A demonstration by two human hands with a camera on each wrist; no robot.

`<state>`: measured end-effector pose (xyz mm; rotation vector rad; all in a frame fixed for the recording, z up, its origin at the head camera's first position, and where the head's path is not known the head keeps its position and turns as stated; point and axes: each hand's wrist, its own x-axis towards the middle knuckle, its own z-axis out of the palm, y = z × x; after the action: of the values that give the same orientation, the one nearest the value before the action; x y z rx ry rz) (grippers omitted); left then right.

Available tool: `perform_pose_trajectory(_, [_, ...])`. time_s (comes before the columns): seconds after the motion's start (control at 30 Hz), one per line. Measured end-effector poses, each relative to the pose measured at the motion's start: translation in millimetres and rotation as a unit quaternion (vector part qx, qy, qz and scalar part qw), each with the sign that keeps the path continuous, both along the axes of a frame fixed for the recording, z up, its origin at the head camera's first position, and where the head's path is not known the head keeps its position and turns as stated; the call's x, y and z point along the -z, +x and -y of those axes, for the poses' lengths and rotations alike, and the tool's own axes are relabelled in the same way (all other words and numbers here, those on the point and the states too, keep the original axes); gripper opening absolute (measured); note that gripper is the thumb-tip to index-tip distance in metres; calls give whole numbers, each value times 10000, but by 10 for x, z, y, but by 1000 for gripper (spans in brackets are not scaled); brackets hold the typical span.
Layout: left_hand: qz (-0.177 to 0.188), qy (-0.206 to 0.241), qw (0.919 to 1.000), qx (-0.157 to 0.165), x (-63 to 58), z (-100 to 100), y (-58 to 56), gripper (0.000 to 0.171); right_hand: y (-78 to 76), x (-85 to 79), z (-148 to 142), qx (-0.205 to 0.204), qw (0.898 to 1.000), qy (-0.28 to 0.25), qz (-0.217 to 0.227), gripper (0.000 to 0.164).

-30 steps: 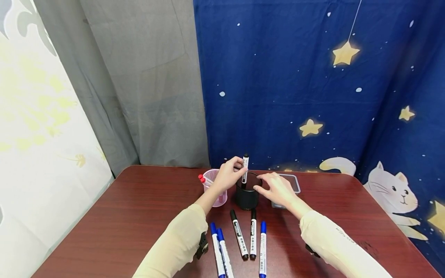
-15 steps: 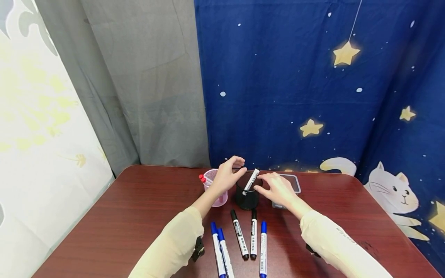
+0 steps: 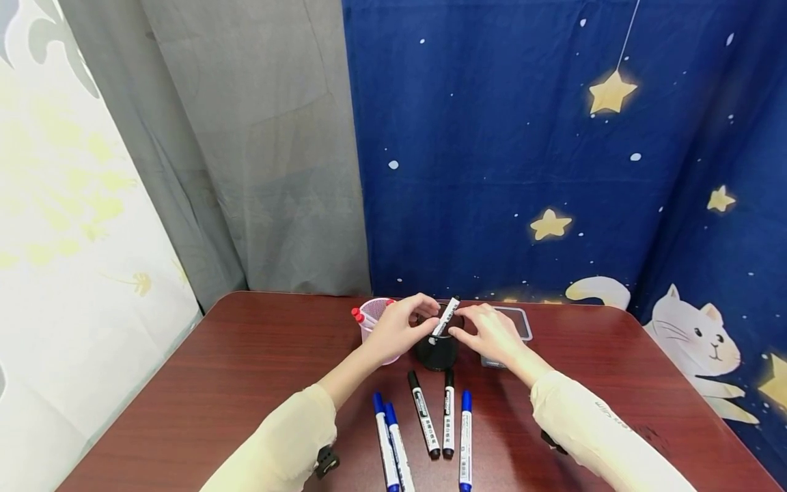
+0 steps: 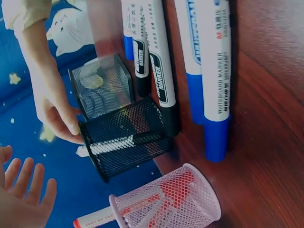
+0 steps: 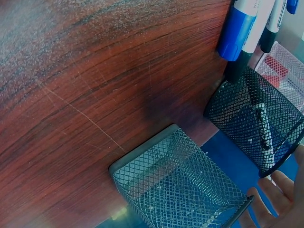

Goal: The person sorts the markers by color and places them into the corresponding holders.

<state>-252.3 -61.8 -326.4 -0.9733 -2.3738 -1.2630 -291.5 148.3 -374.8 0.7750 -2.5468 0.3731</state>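
In the head view, a black mesh pen holder (image 3: pixel 437 354) stands near the table's far edge. A black-capped whiteboard marker (image 3: pixel 447 316) leans to the right inside it. My right hand (image 3: pixel 494 335) holds the holder at its right rim, thumb in front and fingers behind. My left hand (image 3: pixel 402 328) hovers at the holder's left side with its fingers loosely spread and nothing in them. Behind my left hand, a pink mesh pen holder (image 4: pixel 166 199) contains red-capped markers (image 3: pixel 363 316).
Two black markers (image 3: pixel 424 415) lie in front of the black holder. Blue markers lie to their left (image 3: pixel 387 444) and right (image 3: pixel 465 441). A rectangular mesh holder (image 5: pixel 180 180) stands right of the black one. Curtains (image 3: pixel 492 171) hang behind the table.
My left hand let go of the black marker, which tipped from upright to leaning right in the black holder. That hand then moved slightly lower and to the right. My right hand stayed put.
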Motion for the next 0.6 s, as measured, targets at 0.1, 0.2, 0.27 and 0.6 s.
perform_pose_trajectory(0.1, [-196,-226,9995,80,-9,15,83,16,-2,1,0,22,10000,2,9,40])
perform_pose_trajectory(0.2, [-389,-428,9982,150,-1,22,153,17,-5,10,-3,21,10000,6,27,41])
perform_pose_trajectory(0.27, [-506,-598,9968,172,12,27,202,18,-6,15,-5,14,10000,-3,39,42])
perform_pose_trajectory(0.6, [-1056,-1612,9805,374,86,55,421,20,-1,13,-8,20,10000,-55,39,42])
